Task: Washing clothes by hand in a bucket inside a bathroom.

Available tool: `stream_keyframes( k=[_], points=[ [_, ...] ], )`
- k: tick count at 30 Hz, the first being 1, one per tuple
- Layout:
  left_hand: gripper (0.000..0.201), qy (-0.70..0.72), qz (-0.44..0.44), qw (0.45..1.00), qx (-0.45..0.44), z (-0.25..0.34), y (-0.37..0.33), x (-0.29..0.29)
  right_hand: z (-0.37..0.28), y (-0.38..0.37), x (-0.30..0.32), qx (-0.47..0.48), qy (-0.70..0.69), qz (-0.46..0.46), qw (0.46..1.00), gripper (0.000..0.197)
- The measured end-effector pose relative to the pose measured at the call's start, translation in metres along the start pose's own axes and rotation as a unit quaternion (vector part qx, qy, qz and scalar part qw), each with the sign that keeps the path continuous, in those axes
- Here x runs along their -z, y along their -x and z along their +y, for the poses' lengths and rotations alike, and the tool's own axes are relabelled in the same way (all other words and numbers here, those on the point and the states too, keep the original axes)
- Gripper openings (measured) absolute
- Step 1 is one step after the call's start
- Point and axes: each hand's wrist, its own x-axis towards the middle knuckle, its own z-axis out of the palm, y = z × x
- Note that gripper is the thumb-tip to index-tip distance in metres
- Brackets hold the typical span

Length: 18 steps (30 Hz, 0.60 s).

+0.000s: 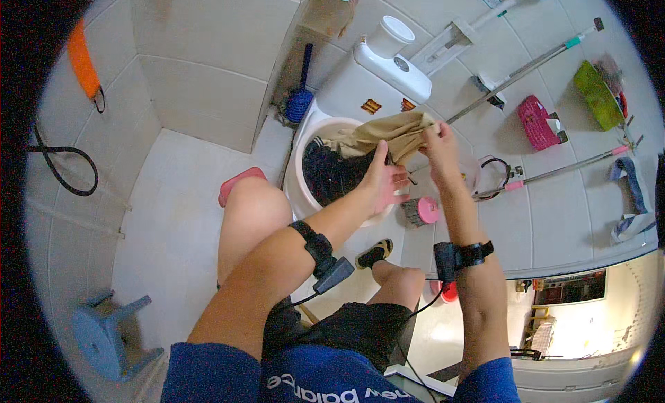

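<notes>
My left hand (385, 174) and my right hand (438, 141) both grip a tan cloth garment (388, 133), held up over a white round basin (302, 169). Dark wet clothes (332, 176) fill the basin beneath the garment. My right hand pinches the garment's upper right edge; my left holds its lower part. Black bands with cables are strapped on both wrists. My bare knees are below the basin.
A pink scrub brush (420, 212) lies right of the basin. A white detergent jug (392, 55) and blue brush (300, 98) are behind it. A pink stool (240, 183) is under me, a blue stool (104, 337) at lower left. Mops and a pink basket (537, 122) line the tiled wall.
</notes>
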Motion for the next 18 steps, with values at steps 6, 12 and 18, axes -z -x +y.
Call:
stream_keyframes(
  k=[6, 12, 18],
  points=[
    [0.149, 0.022, 0.007, 0.995, 0.096, 0.003, 0.002, 0.010, -0.038, -0.031, 0.041, -0.042, -0.107, -0.003, 0.993, 0.026],
    [0.149, 0.009, 0.011, 0.992, 0.126, 0.005, -0.005, 0.012, -0.098, -0.047, 0.072, 0.053, -0.132, 0.059, 0.988, 0.033],
    [0.143, 0.051, -0.037, 0.995, 0.075, 0.008, -0.007, 0.002, -0.117, -0.033, 0.066, 0.063, -0.093, 0.033, 0.993, 0.030]
  ],
)
